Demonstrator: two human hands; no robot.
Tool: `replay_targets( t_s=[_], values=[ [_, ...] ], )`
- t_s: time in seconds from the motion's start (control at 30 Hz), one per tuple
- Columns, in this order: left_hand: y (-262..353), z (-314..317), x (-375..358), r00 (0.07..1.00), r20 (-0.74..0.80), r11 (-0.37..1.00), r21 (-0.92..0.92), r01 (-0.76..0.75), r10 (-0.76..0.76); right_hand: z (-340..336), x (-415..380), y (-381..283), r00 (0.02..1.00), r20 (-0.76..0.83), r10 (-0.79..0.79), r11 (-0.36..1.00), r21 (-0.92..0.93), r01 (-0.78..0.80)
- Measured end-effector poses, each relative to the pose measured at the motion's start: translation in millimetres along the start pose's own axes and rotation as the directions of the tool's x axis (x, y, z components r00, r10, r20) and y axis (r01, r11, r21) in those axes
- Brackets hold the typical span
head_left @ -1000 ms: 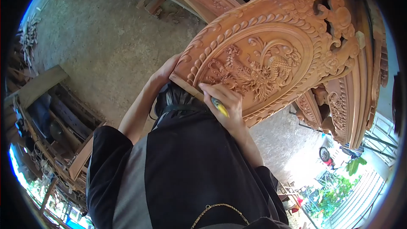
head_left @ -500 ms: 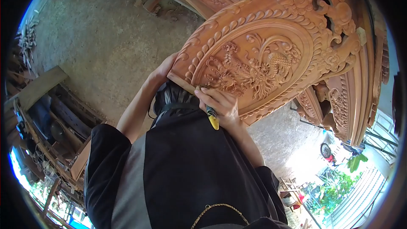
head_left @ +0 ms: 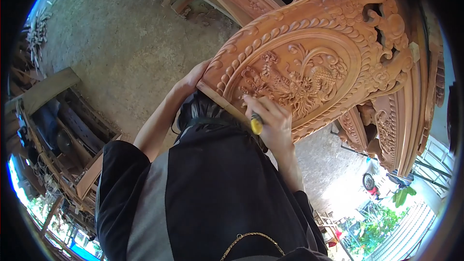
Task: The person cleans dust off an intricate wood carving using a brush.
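Observation:
A large reddish-brown wooden panel [head_left: 309, 34] lies tilted before me, with a dragon-like relief [head_left: 302, 79] inside an oval border. My right hand [head_left: 273, 118] is closed round a short tool with a dark and yellow handle [head_left: 256, 123]. The tool's working end is hidden by the fingers, so its kind does not show. That hand is over the lower left part of the relief, inside the near edge. At the panel's left corner, my left hand [head_left: 195, 76] is against the edge, its fingers hidden behind the wood.
More carved wooden pieces [head_left: 386, 121] stand behind the panel at right. Wooden frames and boards [head_left: 63, 125] are stacked at left. Scraps [head_left: 183, 2] lie on the bare floor [head_left: 125, 38]. A wheel [head_left: 369, 181] and plants [head_left: 372, 227] are outside at lower right.
My right hand has moved from the panel's near edge up and right onto the carved surface, taking the tool along. My left hand stays at the corner. The view has shifted slightly.

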State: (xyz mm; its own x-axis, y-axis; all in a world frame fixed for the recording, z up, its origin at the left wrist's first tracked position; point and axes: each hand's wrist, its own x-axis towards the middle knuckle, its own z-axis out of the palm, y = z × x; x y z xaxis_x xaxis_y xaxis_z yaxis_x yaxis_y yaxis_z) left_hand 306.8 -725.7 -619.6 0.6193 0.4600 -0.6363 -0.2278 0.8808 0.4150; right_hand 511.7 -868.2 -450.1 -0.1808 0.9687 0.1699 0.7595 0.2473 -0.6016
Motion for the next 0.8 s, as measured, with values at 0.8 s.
replay_targets(
  t_s=[0.8],
  values=[
    [12, 20, -25, 0.996, -0.083, 0.979, 0.204, -0.020, 0.038, 37, 76, 7, 0.894, -0.441, -0.078, 0.988, 0.088, 0.130]
  ],
)
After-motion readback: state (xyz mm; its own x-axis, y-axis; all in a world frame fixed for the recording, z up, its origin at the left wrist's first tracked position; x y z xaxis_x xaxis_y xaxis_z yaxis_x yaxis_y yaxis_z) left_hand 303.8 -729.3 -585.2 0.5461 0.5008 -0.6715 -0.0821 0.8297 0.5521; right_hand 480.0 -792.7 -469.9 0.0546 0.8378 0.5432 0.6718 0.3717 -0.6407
